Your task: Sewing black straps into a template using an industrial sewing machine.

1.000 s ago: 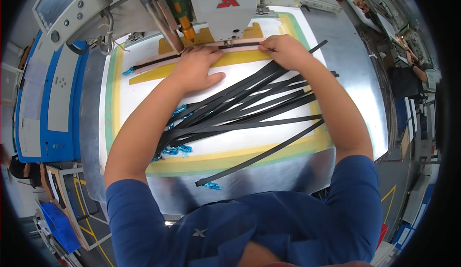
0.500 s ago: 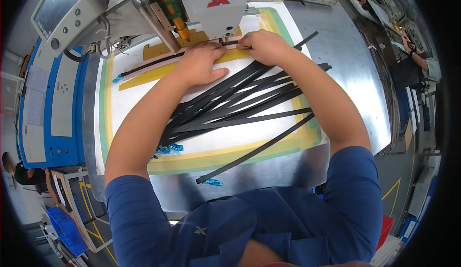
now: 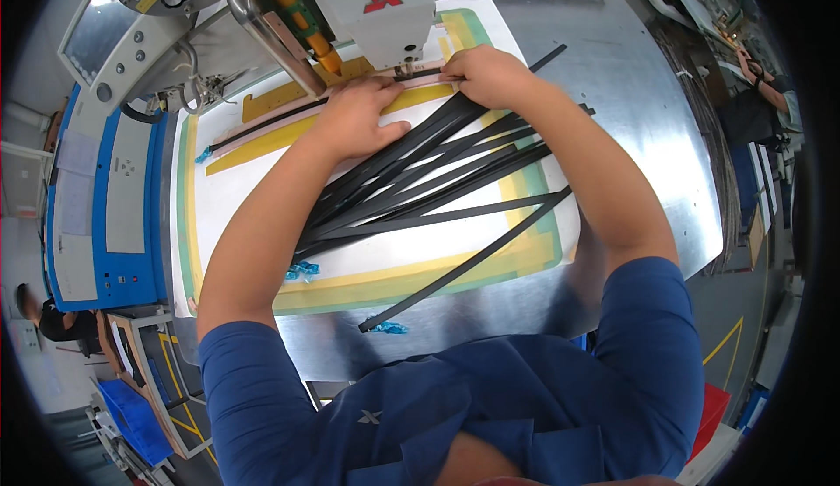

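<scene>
Metal table (image 3: 652,145), bright surface, fills the middle of the view. On it a white board (image 3: 229,195), bordered with yellow and green tape; near border parallel to the table's near edge.

Machine (image 3: 376,13) stands over the board's far edge: white head with a red three-part emblem, brass-coloured nozzle (image 3: 324,53) beside it. Its grey control panel, far left, carries a screen and a yellow label, print too small to read.

Blue cabinet (image 3: 127,250) off the table's left edge; pale sheets on its front, writing illegible. Wearer's navy shirt (image 3: 499,385) at the table's near edge, small pale crossed mark on the chest.

Loose black strips (image 3: 411,175) fan across the board's middle and right; one separate strip (image 3: 472,257) slants over the near tape border, its left end on bare metal.

Mustard template (image 3: 262,147) near the board's far edge, pink band (image 3: 302,110) along it. On the band lies the worked black strip (image 3: 262,123), running from the board's left border to beneath both hands.

Left hand (image 3: 359,118) palm down over band and template, fingers side by side, thumb spread apart. Right hand (image 3: 486,77) curled at the strip's right part, fingers bunched; whether clamped on it, cannot tell.

Crumpled blue wrapping (image 3: 303,270) at loose strip ends; another piece by the separate strip's left end.
</scene>
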`<action>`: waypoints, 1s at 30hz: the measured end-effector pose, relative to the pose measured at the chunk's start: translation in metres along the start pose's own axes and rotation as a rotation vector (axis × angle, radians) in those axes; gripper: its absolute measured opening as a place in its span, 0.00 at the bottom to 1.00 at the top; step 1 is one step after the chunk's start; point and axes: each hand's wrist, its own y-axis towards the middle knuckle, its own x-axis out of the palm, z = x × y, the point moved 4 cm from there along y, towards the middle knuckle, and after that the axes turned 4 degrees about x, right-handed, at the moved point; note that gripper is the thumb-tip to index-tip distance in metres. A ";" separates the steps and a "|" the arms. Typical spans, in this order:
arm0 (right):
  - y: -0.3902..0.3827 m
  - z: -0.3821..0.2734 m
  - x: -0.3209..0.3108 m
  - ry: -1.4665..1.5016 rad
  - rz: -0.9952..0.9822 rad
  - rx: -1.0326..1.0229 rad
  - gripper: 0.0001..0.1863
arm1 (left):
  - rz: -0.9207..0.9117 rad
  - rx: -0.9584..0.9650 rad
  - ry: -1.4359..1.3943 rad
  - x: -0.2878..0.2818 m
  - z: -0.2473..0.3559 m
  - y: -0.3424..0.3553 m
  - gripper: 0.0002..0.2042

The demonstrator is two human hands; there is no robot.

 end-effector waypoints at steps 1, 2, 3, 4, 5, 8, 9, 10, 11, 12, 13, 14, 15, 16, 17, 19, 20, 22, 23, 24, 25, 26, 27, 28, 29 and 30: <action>-0.003 0.002 -0.001 0.000 0.012 -0.001 0.19 | 0.014 0.004 -0.010 -0.002 0.004 0.002 0.31; -0.006 0.003 -0.001 0.040 0.045 -0.036 0.19 | 0.019 0.010 0.000 -0.004 0.007 0.004 0.31; -0.009 0.005 -0.001 0.079 0.080 -0.070 0.19 | 0.011 0.012 0.001 -0.004 0.011 0.006 0.31; -0.011 0.008 0.000 0.081 0.100 -0.093 0.18 | 0.006 0.019 -0.002 -0.005 0.014 0.010 0.31; -0.009 0.011 0.004 0.092 0.102 -0.112 0.18 | -0.011 0.005 0.004 -0.006 0.016 0.014 0.32; -0.010 0.000 0.008 0.083 0.069 -0.163 0.18 | -0.024 -0.023 0.056 -0.003 0.014 0.009 0.31; -0.014 -0.001 0.009 0.079 0.067 -0.166 0.18 | -0.051 -0.025 0.056 -0.003 0.016 0.011 0.32; -0.017 -0.002 0.009 0.076 0.065 -0.178 0.18 | -0.077 -0.037 0.061 -0.004 0.019 0.012 0.33; -0.023 0.000 0.008 0.079 0.083 -0.185 0.18 | -0.096 -0.056 0.045 -0.003 0.021 0.012 0.33; -0.027 0.003 0.007 0.082 0.100 -0.192 0.18 | -0.082 -0.037 0.047 -0.003 0.023 0.014 0.33; -0.027 0.005 0.007 0.102 0.090 -0.192 0.18 | -0.065 -0.039 0.034 -0.004 0.024 0.013 0.33; -0.028 0.008 0.006 0.091 0.097 -0.190 0.18 | -0.049 -0.041 0.020 -0.004 0.025 0.013 0.32; -0.029 0.010 0.005 0.099 0.083 -0.173 0.19 | -0.049 -0.039 0.031 -0.005 0.025 0.014 0.32; -0.029 0.012 0.005 0.106 0.068 -0.158 0.19 | -0.039 -0.036 0.028 -0.007 0.027 0.015 0.32; -0.027 0.012 0.007 0.115 0.094 -0.188 0.21 | -0.055 -0.028 0.053 -0.009 0.028 0.015 0.33; -0.025 0.011 0.007 0.105 0.086 -0.193 0.21 | -0.065 -0.023 0.077 -0.010 0.029 0.016 0.33; -0.024 0.009 0.007 0.105 0.076 -0.198 0.21 | -0.062 -0.023 0.041 -0.010 0.029 0.016 0.33; -0.023 0.010 0.009 0.092 0.091 -0.217 0.21 | -0.055 -0.031 0.010 -0.010 0.027 0.015 0.33; -0.024 0.011 0.009 0.085 0.108 -0.231 0.20 | -0.060 -0.031 -0.006 -0.008 0.026 0.014 0.32; -0.026 0.010 0.009 0.086 0.110 -0.242 0.20 | -0.065 -0.032 -0.020 -0.008 0.026 0.013 0.32; -0.029 0.013 0.008 0.088 0.118 -0.230 0.20 | -0.052 -0.034 0.018 -0.011 0.030 0.010 0.31; -0.030 0.014 0.007 0.092 0.126 -0.217 0.20 | -0.051 -0.039 0.028 -0.013 0.026 0.002 0.31; -0.031 0.013 0.006 0.090 0.114 -0.214 0.20 | -0.013 -0.062 0.054 -0.014 0.018 -0.010 0.31; -0.031 0.010 0.005 0.094 0.122 -0.214 0.20 | 0.023 -0.079 0.077 -0.017 0.012 -0.021 0.31; -0.032 0.011 0.006 0.097 0.120 -0.210 0.20 | -0.001 -0.160 0.072 -0.022 0.000 -0.032 0.29; -0.033 0.012 0.007 0.102 0.115 -0.209 0.20 | 0.030 -0.201 0.034 -0.028 -0.017 -0.050 0.27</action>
